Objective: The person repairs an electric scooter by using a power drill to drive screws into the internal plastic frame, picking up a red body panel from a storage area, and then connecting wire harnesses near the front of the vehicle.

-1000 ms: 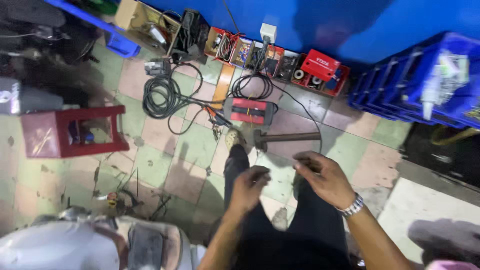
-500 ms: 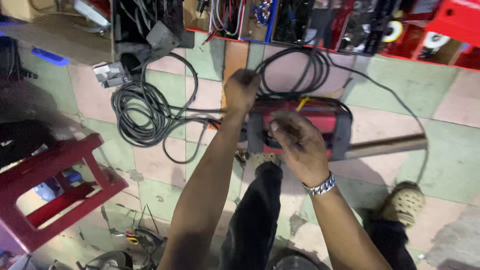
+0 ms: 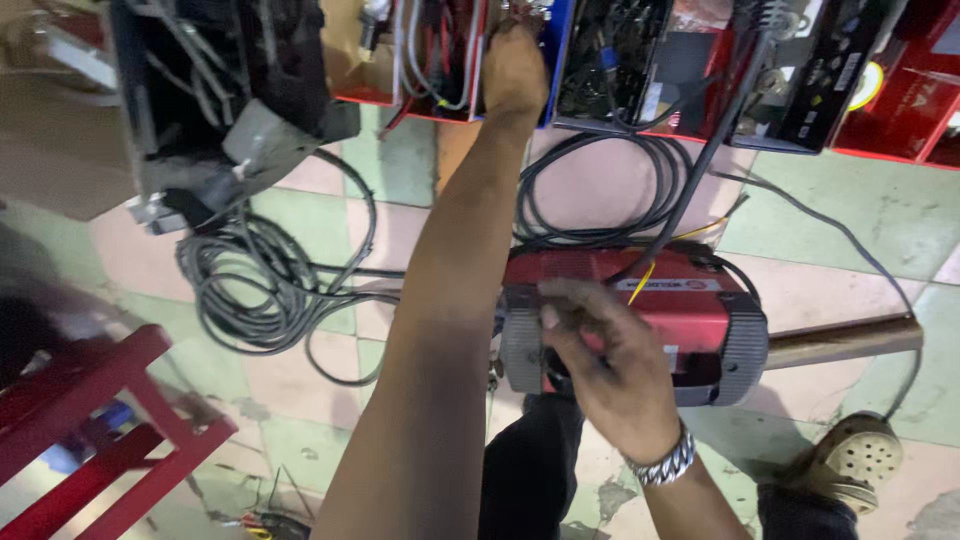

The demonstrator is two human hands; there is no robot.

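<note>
The floor (image 3: 860, 215) is laid in worn square tiles — pale green and pink, scuffed and stained. A red stool (image 3: 95, 430) stands at the lower left. Along the top edge runs a row of red and blue crates (image 3: 890, 110) — lit evenly, without hard shadows.

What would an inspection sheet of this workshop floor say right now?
Surface: worn green and pink floor tiles.
Job's things: red machine on the floor; metal pipe beside it.
Clutter: red crates of parts; red stool.
Grips: left hand reaches into the crates, what it holds is hidden; right hand rests on the machine's end.
Cables: black coil, more loops behind the machine.
Surroundings: person's sandal.
</note>
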